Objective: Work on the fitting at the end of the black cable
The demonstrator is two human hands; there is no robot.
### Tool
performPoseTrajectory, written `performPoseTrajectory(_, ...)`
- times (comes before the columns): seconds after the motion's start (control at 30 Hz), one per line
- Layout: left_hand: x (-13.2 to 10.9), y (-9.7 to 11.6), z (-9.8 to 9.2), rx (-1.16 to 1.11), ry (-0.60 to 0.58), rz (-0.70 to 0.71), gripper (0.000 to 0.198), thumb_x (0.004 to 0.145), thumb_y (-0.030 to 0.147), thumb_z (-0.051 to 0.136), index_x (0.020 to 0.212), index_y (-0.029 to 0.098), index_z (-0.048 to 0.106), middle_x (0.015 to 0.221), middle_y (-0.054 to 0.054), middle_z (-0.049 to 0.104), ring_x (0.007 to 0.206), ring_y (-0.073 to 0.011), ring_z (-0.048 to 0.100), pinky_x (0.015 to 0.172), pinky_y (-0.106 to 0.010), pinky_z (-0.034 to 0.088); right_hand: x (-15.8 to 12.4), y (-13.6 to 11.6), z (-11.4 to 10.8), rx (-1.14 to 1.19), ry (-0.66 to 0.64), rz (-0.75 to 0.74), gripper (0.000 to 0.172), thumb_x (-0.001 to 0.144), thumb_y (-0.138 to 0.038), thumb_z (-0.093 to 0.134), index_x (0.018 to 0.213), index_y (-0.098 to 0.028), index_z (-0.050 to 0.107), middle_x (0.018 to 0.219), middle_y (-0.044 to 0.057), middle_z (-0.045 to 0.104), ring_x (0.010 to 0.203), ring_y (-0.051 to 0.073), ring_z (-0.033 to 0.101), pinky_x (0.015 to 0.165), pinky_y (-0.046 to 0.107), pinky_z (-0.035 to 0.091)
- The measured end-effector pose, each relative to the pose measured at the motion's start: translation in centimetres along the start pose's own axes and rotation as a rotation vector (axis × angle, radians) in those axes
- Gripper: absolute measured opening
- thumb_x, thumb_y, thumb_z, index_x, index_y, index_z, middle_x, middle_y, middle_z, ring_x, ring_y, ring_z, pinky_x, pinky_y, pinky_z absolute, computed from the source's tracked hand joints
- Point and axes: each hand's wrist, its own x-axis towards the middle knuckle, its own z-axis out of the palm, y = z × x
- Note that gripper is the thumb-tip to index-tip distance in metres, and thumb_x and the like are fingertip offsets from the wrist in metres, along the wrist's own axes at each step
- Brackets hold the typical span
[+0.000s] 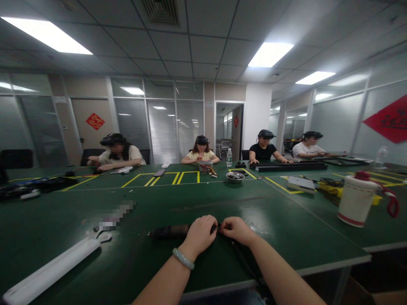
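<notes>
Tool [170,231], dark and tube-shaped, lies on the green desk [133,258] in front of the wearer, narrow tip pointing left, right end under the left hand [201,232]. Left grip: fingers curled over the tool, pinching it near that end. Right hand [238,228] just beside, fingertips drawn in at the tool's end; can't tell what, if anything, they pinch, part too small and half hidden. Dark cord [244,260] runs from under the right hand toward the near edge of the desk. Pale bangle [183,259] on left wrist.

Left side: long white bar [52,269] lying at a slant, well apart from the hands. Right side: white mug [356,201], red lid and red strap, upright. Farther back: metal bowl [235,178] with dark bits in it, white box [301,185], clear bottle [229,157] upright, yellow tape [187,172] in lines on the desk. Four people sit along the far side, all in dark headgear.
</notes>
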Motion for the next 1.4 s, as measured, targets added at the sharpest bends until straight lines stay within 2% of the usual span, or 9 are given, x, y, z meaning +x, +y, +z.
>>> performPoseTrajectory(0.27,-0.01,-0.07,0.14,0.036,-0.016,0.019,0.018,0.083,0.017,0.054,0.100,0.023,0.059,0.103,-0.002,0.062,0.098,-0.0182,0.056,0.086,-0.030,0.041,0.00,0.05,0.01,-0.024,0.013,-0.034,0.012,0.077,-0.027,0.064,0.078,-0.018,0.070,0.073,-0.001,0.066,0.066,0.012,0.056,0.061,0.021,0.041)
performPoseTrajectory(0.43,-0.01,0.12,-0.11,0.033,0.002,0.003,0.013,0.085,0.021,0.055,0.097,0.022,0.058,0.099,-0.003,0.062,0.094,-0.0186,0.057,0.084,-0.031,0.042,-0.05,-0.14,-0.03,-0.009,0.002,-0.008,0.013,0.078,-0.028,0.064,0.079,-0.017,0.071,0.073,0.000,0.067,0.066,0.012,0.057,0.061,0.020,0.042)
performPoseTrajectory(0.7,0.03,0.26,-0.38,0.044,-0.005,0.045,0.015,0.083,0.014,0.053,0.094,0.022,0.060,0.100,-0.002,0.063,0.096,-0.0180,0.056,0.087,-0.032,0.040,-0.20,-0.50,-0.26,-0.013,0.008,-0.008,0.012,0.077,-0.029,0.064,0.078,-0.018,0.071,0.072,0.000,0.067,0.065,0.012,0.057,0.060,0.021,0.042)
performPoseTrajectory(0.8,0.00,0.22,-0.29,0.036,0.016,0.034,0.016,0.084,0.016,0.053,0.097,0.022,0.059,0.101,-0.003,0.063,0.096,-0.0186,0.056,0.088,-0.033,0.040,-0.13,-0.21,-0.17,-0.014,0.010,-0.008,0.012,0.077,-0.028,0.064,0.078,-0.018,0.071,0.071,-0.001,0.066,0.064,0.012,0.056,0.060,0.021,0.042)
performPoseTrajectory(0.93,0.02,0.01,-0.05,0.021,0.045,0.023,0.010,0.083,0.018,0.054,0.092,0.020,0.059,0.096,-0.004,0.063,0.093,-0.0195,0.056,0.087,-0.033,0.041,-0.06,-0.10,-0.10,-0.018,0.009,0.010,0.013,0.076,-0.028,0.064,0.079,-0.018,0.071,0.071,0.000,0.066,0.063,0.012,0.056,0.060,0.021,0.042)
performPoseTrajectory(1.17,0.01,0.03,-0.11,0.035,0.003,0.056,0.017,0.080,0.012,0.053,0.092,0.021,0.061,0.098,-0.004,0.063,0.099,-0.0197,0.055,0.092,-0.034,0.039,-0.14,-0.53,-0.14,-0.009,0.007,-0.007,0.014,0.077,-0.029,0.064,0.079,-0.018,0.071,0.071,-0.001,0.066,0.065,0.012,0.057,0.061,0.021,0.042)
performPoseTrajectory(1.3,-0.02,0.00,-0.06,0.040,0.026,0.030,0.018,0.082,0.015,0.055,0.098,0.021,0.059,0.100,-0.004,0.063,0.099,-0.0200,0.056,0.091,-0.034,0.040,-0.16,-0.71,-0.28,-0.032,0.000,0.001,0.014,0.077,-0.030,0.064,0.078,-0.018,0.071,0.071,0.000,0.066,0.065,0.013,0.057,0.061,0.021,0.041)
performPoseTrajectory(1.4,-0.04,-0.22,0.14,0.047,0.040,0.021,0.010,0.084,0.020,0.056,0.094,0.021,0.059,0.096,-0.003,0.063,0.094,-0.0194,0.056,0.087,-0.033,0.041,-0.17,-0.86,-0.36,-0.024,-0.005,-0.003,0.014,0.077,-0.030,0.063,0.078,-0.018,0.071,0.070,-0.001,0.066,0.064,0.013,0.057,0.060,0.021,0.041)
